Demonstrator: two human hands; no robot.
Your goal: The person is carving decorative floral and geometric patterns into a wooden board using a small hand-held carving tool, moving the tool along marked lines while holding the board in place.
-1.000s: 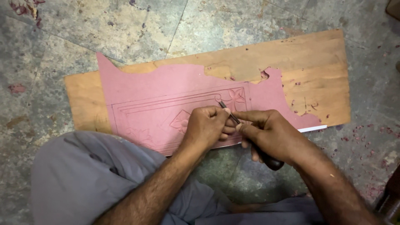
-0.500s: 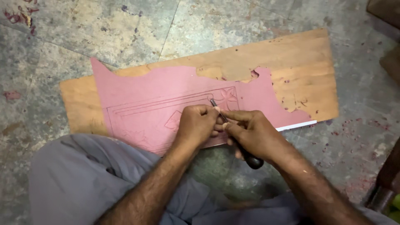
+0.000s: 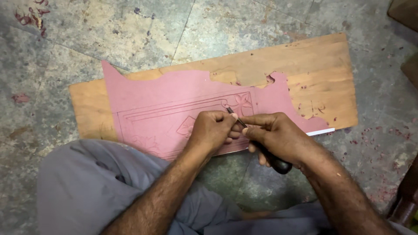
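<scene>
A wooden board (image 3: 305,69) lies flat on the stone floor, partly covered by a torn pink sheet (image 3: 174,100) with a carved rectangular border and flower patterns. My right hand (image 3: 278,137) grips a carving tool (image 3: 261,143) with a dark rounded handle; its thin metal tip touches the pink sheet near the flower in the border's corner. My left hand (image 3: 212,130) rests on the sheet right beside it, fingertips pressed against the tool's shaft close to the tip.
Grey trouser legs (image 3: 87,187) fill the lower left, my knee overlapping the board's near edge. Pink shavings are scattered on the floor (image 3: 383,148) at the right. A dark wooden piece (image 3: 407,196) stands at the lower right edge.
Both hands stay joined on the tool at the same spot on the sheet. The view has shifted a little, so board and hands sit slightly differently in frame.
</scene>
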